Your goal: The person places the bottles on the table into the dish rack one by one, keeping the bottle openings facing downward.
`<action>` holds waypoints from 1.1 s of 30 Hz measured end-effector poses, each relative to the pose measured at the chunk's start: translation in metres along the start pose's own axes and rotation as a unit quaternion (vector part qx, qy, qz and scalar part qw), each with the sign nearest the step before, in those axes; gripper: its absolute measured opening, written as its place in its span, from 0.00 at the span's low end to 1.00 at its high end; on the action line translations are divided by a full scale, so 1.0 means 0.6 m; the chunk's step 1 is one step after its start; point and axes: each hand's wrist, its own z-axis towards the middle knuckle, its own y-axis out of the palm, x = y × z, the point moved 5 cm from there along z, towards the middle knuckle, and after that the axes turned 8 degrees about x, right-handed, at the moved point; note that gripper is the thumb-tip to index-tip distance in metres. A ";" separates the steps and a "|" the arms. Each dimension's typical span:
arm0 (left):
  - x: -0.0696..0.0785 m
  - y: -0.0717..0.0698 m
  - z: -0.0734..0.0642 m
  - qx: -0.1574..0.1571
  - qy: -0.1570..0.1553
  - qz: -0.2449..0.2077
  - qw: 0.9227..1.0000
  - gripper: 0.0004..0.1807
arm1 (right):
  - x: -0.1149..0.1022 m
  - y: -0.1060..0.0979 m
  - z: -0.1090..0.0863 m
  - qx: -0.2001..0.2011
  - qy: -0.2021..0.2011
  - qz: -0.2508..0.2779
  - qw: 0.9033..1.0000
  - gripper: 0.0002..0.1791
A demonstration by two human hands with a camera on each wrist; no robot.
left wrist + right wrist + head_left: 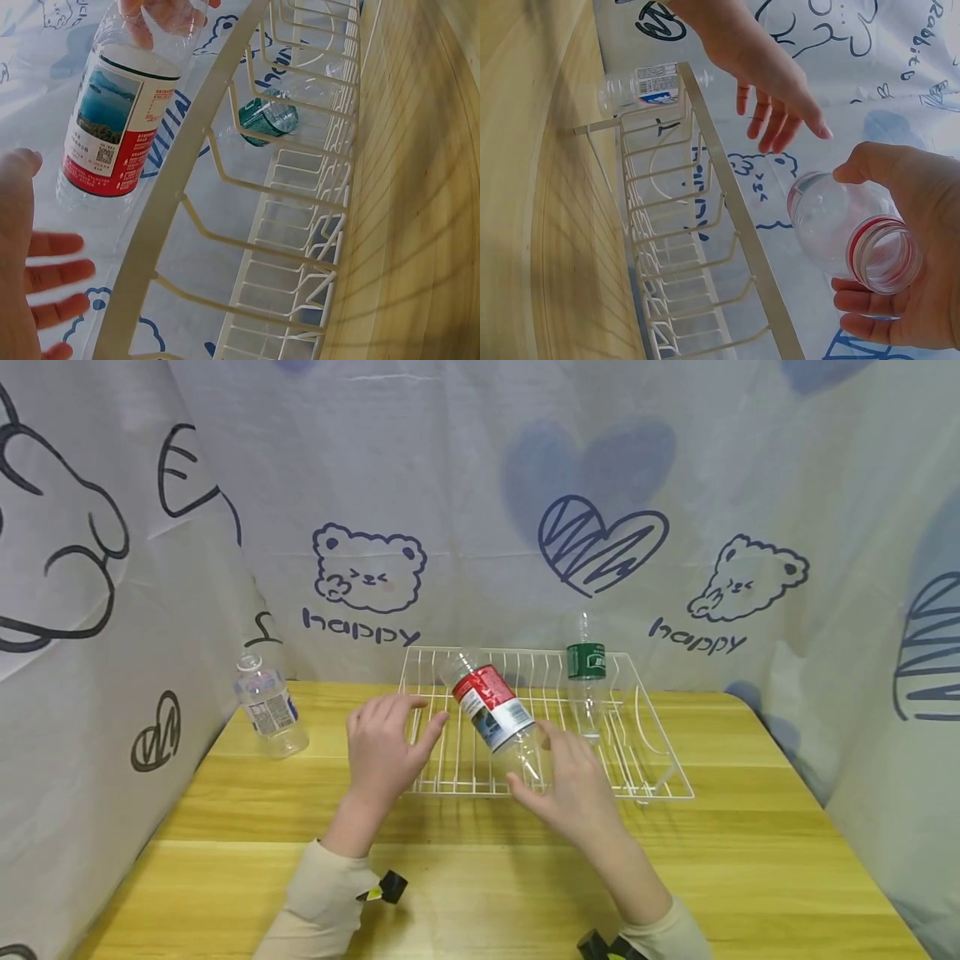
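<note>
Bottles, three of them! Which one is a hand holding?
The red-and-white-labelled bottle: the right hand grips it. No hand touches the green-labelled bottle or the head view's leftmost bottle.

Printed curtain (480, 485) behind wooden table (750, 843)

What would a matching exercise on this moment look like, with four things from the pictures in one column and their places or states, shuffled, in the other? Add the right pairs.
Things
1. red-labelled bottle
2. green-labelled bottle
3. blue-and-white-labelled bottle
4. left hand

Places or states
A. on the table, off to the left of the rack
B. holding nothing, fingers and thumb apart
C. held in the right hand
D. in the right half of the rack

Right pairs
1-C; 2-D; 3-A; 4-B
</note>
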 end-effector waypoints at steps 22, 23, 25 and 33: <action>0.021 0.014 -0.013 -0.127 -0.134 0.050 0.982 0.37 | -0.047 0.034 -0.024 0.020 -0.103 -0.031 0.994 0.43; 0.022 0.014 -0.013 -0.129 -0.141 0.050 0.980 0.37 | -0.049 0.037 -0.027 0.022 -0.108 -0.039 0.993 0.44; 0.027 0.013 -0.014 -0.131 -0.153 0.050 0.978 0.38 | -0.053 0.040 -0.031 0.030 -0.118 -0.048 0.991 0.44; 0.041 0.018 -0.021 -0.134 -0.201 -0.001 0.970 0.35 | -0.064 0.044 -0.040 0.084 -0.157 -0.062 0.982 0.42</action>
